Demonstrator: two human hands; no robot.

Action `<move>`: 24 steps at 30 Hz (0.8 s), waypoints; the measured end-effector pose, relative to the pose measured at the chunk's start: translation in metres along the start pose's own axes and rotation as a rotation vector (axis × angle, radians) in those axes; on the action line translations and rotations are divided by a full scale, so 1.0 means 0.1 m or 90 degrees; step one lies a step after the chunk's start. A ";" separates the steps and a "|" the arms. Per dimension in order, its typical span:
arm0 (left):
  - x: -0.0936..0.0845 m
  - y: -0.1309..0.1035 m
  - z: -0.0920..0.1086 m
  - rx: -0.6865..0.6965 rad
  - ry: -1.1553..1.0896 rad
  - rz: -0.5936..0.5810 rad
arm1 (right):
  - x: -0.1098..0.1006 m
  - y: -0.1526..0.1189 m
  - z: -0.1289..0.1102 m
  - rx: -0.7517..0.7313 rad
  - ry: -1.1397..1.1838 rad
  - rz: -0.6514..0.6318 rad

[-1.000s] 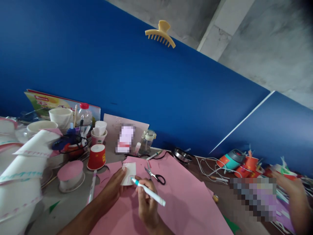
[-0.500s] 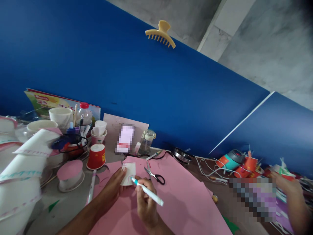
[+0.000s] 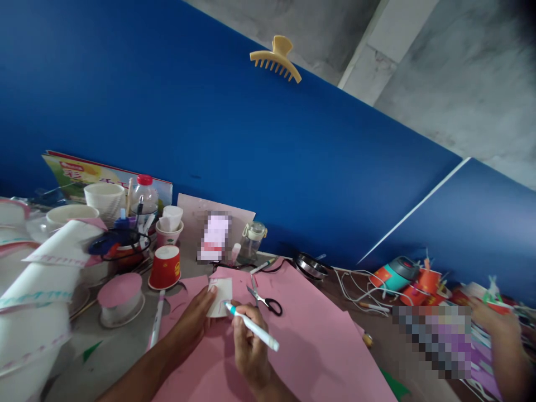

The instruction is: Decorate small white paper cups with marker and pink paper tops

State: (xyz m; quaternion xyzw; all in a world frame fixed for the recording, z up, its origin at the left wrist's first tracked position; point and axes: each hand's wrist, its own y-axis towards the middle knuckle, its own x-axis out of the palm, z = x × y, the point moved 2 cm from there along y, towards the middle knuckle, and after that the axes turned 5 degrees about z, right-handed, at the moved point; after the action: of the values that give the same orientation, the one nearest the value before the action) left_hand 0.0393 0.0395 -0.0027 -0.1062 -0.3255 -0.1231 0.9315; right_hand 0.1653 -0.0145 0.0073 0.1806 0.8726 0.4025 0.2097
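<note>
My left hand (image 3: 204, 310) grips a small white piece of paper (image 3: 221, 290) by its left edge, thumb on top. Closed around a white marker (image 3: 259, 334) with a teal band, my right hand (image 3: 251, 349) has the marker's tip on the paper's lower right part. A drawn line shows near the tip, and faint marks near the top left corner. Both hands are over a large pink sheet (image 3: 310, 340). Beyond my right hand lie scissors (image 3: 264, 300) with black handles, their blades slightly apart.
Left of the sheet stand a red paper cup (image 3: 164, 269), a pink-topped round piece (image 3: 120, 291) and a capped marker (image 3: 157, 318). A glass jar (image 3: 253, 241) and a phone (image 3: 215, 237) are behind. At far right, another person's arm (image 3: 505, 340) reaches over cluttered items.
My marker has shifted very slightly while its tip stays on the paper. At the right, the other person's hand has moved a little.
</note>
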 end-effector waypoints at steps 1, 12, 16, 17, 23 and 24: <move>0.00 0.00 0.00 0.000 0.004 0.001 | 0.00 0.00 0.00 -0.007 0.002 0.002; -0.02 0.02 -0.03 -0.003 -0.020 0.001 | 0.04 -0.12 0.03 0.010 0.031 0.034; 0.00 0.00 0.00 -0.002 0.003 0.000 | 0.01 -0.09 0.07 0.096 0.045 0.034; 0.00 0.00 0.00 -0.007 0.009 0.002 | 0.01 -0.08 0.08 0.107 0.048 0.033; -0.03 0.03 -0.03 -0.017 0.033 0.025 | -0.01 -0.03 0.08 0.102 0.039 0.028; -0.04 0.03 -0.04 -0.017 0.047 0.029 | -0.01 -0.03 0.08 0.100 0.034 0.029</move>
State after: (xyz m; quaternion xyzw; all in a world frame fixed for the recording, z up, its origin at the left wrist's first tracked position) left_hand 0.0398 0.0422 -0.0082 -0.1215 -0.2866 -0.1100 0.9439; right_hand 0.1704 -0.0117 0.0007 0.2054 0.9023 0.3424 0.1625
